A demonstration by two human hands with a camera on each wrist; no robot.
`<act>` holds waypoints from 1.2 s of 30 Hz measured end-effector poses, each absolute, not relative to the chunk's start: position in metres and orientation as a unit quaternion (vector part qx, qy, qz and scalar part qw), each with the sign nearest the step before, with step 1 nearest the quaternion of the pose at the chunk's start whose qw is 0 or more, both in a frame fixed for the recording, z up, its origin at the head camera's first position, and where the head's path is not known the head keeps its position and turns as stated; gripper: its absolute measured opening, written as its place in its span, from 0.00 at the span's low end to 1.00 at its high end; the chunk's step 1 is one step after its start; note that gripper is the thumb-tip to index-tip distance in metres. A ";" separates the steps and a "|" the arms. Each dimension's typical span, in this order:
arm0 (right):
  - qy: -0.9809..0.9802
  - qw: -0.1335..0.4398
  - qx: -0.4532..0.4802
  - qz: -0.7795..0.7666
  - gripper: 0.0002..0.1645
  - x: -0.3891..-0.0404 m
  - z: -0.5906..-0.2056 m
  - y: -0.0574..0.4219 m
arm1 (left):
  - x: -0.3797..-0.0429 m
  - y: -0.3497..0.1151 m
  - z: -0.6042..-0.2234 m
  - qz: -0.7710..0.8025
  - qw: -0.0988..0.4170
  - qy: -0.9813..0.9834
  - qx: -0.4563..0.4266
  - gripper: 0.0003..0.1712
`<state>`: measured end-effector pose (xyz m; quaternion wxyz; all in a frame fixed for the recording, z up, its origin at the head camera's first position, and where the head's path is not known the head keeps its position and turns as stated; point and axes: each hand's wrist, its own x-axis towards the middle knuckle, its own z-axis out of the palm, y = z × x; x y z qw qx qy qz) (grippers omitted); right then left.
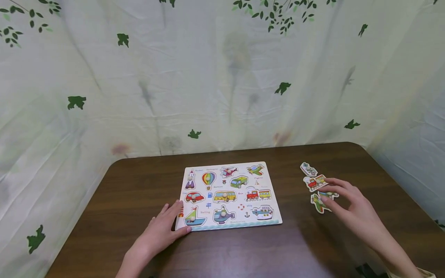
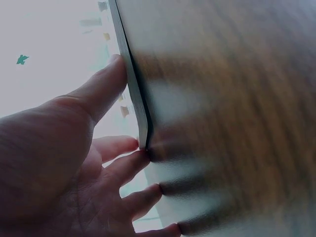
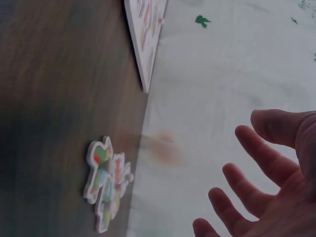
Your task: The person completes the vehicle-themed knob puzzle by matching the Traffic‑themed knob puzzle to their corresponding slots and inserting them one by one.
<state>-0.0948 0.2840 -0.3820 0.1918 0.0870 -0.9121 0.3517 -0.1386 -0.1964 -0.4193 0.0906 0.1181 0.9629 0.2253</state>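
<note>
A wooden table (image 1: pixel 139 200) stands before a pale curtain (image 1: pixel 208 77) printed with leaves. Near its far edge, about midway between left and right edges, lies a flat white puzzle board (image 1: pixel 241 195) with coloured vehicles: rocket, balloon, cars, bus, train, boats and aircraft.

The person's left hand (image 1: pixel 161 229) is at the board's near left corner, relaxed rather than clenched. Its thumb touches the board's near edge and its fingers lie spread along the left edge, some of them on the tabletop.

To the right of the board, well apart from it and towards the table's right edge, four loose pieces lie close together. The right hand (image 1: pixel 358 210) hovers over them from the right, fingers loosely bent, thumb apart, grasping nothing; the right wrist view shows a gap between hand and pieces. Seen from the head, a red train piece (image 1: pixel 313 184) lies just beyond its fingertips, a green aeroplane piece (image 1: pixel 317 201) by its thumb tip, and another piece (image 1: pixel 333 195) beneath the fingers, partly hidden. The fourth piece (image 1: pixel 308 169) is farthest from the hand, nearest the table's far edge, its print too small to make out
</note>
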 end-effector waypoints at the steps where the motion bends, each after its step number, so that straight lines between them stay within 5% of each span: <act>1: -0.912 0.193 0.083 0.351 0.13 -0.093 -0.384 0.286 | -0.138 -0.196 -0.419 0.225 0.088 0.963 0.119 0.50; 36: -0.939 0.151 0.065 0.303 0.15 -0.104 -0.427 0.321 | -0.137 -0.197 -0.417 0.222 0.091 0.964 0.118 0.51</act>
